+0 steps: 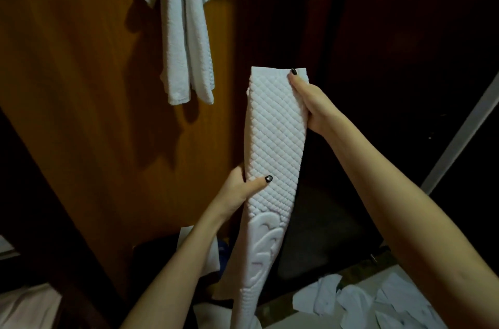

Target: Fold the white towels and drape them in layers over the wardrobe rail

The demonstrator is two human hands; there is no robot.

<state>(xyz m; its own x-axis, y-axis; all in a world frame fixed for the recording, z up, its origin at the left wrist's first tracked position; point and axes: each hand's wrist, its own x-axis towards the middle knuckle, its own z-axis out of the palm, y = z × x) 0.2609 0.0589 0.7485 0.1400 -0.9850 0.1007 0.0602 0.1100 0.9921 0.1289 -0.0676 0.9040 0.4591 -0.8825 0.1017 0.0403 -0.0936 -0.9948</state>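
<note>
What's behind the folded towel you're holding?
Dark wardrobe interior, with the wooden panel further left. The fingers of the left hand and right hand are hidden behind the towel; only thumbs show in front.

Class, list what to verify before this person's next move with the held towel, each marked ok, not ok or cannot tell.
1. Right hand grips the folded towel at its top end: ok.
2. Left hand holds it mid-length, thumb across front: ok.
3. Towel folded into a narrow strip: ok.
4. Lower end clear of the loose towels below: cannot tell, out of frame.
5. Room on the rail beside the hung towel: cannot tell, rail unseen.
</note>
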